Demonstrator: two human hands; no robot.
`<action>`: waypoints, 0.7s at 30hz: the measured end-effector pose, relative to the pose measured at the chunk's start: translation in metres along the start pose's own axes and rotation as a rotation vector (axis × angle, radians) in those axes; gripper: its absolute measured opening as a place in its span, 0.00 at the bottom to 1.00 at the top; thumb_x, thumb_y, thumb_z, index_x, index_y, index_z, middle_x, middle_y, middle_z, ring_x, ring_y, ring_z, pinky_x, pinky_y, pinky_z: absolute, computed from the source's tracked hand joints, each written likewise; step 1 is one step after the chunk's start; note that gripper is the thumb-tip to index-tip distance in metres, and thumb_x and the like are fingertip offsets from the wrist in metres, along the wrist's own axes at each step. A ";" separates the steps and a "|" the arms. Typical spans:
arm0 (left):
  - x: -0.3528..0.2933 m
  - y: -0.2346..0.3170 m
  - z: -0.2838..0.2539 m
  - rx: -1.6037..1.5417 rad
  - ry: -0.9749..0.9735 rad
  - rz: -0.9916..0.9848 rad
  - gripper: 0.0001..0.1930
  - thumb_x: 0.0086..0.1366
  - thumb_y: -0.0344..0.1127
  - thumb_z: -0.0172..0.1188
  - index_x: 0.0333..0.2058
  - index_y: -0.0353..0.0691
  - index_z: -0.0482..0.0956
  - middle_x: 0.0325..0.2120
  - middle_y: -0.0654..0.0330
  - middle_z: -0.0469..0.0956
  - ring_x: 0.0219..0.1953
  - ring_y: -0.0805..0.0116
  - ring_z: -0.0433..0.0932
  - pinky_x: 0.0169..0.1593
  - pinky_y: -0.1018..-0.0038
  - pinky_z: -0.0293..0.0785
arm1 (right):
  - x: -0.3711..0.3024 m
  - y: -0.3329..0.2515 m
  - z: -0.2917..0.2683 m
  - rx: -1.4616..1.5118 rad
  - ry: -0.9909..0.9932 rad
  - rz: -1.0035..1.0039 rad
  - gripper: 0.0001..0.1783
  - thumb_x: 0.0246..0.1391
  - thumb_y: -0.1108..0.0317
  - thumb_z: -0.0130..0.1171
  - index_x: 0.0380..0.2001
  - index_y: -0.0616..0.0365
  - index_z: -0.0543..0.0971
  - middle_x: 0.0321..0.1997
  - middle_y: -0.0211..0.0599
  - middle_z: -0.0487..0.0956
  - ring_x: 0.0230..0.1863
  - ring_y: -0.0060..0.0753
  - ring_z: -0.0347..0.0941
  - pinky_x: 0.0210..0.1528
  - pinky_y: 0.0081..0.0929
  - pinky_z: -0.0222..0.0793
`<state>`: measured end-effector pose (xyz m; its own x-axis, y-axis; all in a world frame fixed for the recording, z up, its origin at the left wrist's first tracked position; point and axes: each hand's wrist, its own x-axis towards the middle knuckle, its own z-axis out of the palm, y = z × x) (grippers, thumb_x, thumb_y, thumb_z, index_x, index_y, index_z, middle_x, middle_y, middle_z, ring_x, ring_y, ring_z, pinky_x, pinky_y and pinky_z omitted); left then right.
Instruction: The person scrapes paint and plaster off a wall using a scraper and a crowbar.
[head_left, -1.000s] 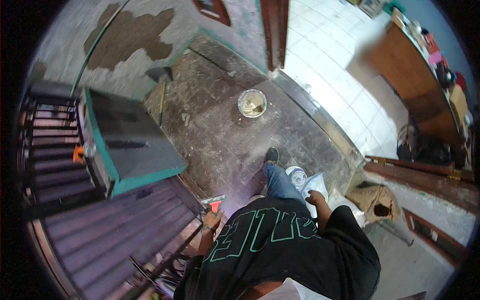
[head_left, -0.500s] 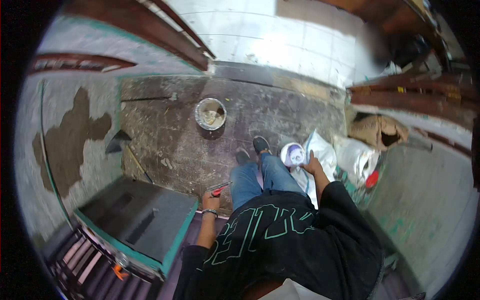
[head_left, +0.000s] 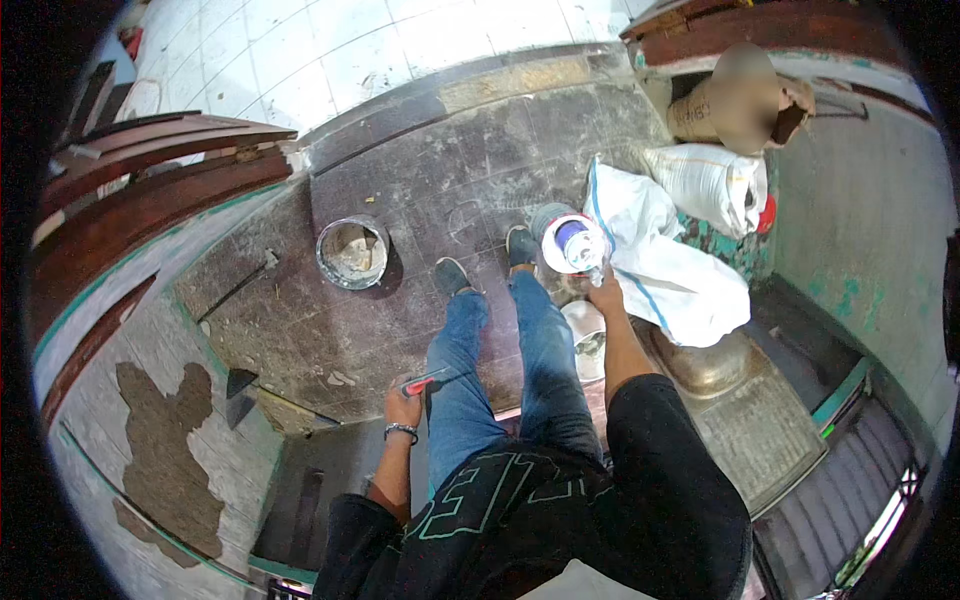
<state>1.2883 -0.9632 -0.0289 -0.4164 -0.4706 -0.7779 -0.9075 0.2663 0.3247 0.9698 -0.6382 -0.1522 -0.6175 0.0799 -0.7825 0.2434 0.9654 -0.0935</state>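
Note:
My left hand is closed around the red handle of a flat-bladed trowel, held out beside my left thigh. To the right of my feet, my right hand grips the near edge of a white can with purple and white on its top. Some of the fingers are hidden behind the can. A white tub with pale material in it stands nearer to me, beside my right leg. On the floor ahead to the left stands a bucket holding grey-beige mix.
White sacks lie to the right, with a torn brown paper bag behind them. A metal sink lies near my right side. A dustpan rests by the left wall, which bears a brown patch. Wooden frames border the doorway.
My view has swung to the right, bringing the sink and white tub into sight. My right hand and the can have shifted together. The trowel stays in my left hand.

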 end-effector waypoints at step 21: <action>0.038 0.064 0.073 0.204 0.172 0.344 0.13 0.57 0.38 0.58 0.39 0.40 0.75 0.40 0.52 0.74 0.46 0.49 0.70 0.50 0.60 0.65 | 0.097 -0.008 0.050 0.274 0.498 -0.188 0.41 0.49 0.47 0.56 0.61 0.57 0.57 0.61 0.56 0.60 0.64 0.56 0.52 0.64 0.47 0.46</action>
<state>1.2181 -0.9025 -0.0775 -0.7111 -0.4544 -0.5366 -0.6924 0.5849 0.4224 0.9456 -0.6507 -0.2581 -0.9290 0.0842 -0.3603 0.2387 0.8804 -0.4097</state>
